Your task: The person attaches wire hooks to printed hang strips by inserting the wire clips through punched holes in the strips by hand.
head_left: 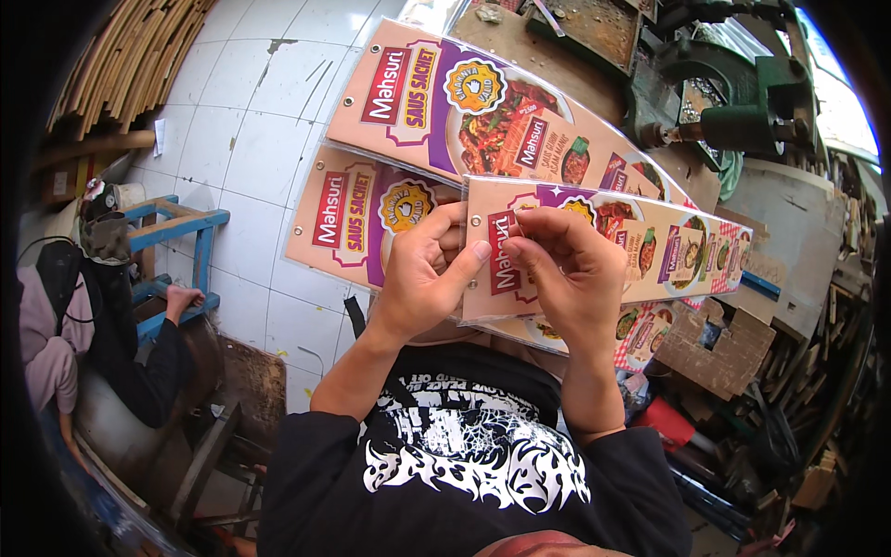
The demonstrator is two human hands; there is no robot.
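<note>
A long, glossy printed banner (640,249) with food pictures and a beige ground lies across in front of me. Its left end, with a metal eyelet, is gripped by my left hand (418,278), thumb on top and fingers curled behind the edge. Over that same end, my right hand (580,274) is pinched, thumb against forefinger; whatever sits between those fingertips is too small to make out. Similar banners lie beneath: a larger one (418,139) fans out toward the back, and another (320,246) shows at the left. Eyelets mark their left ends too.
A dark green machine (742,121) and a debris-filled tray (589,32) stand at the back right. Scrap timber (817,371) crowds the right side. At left are a blue stool (200,241), a seated person's dark-clothed limb (153,371) and stacked wooden strips (130,60) on white tiles.
</note>
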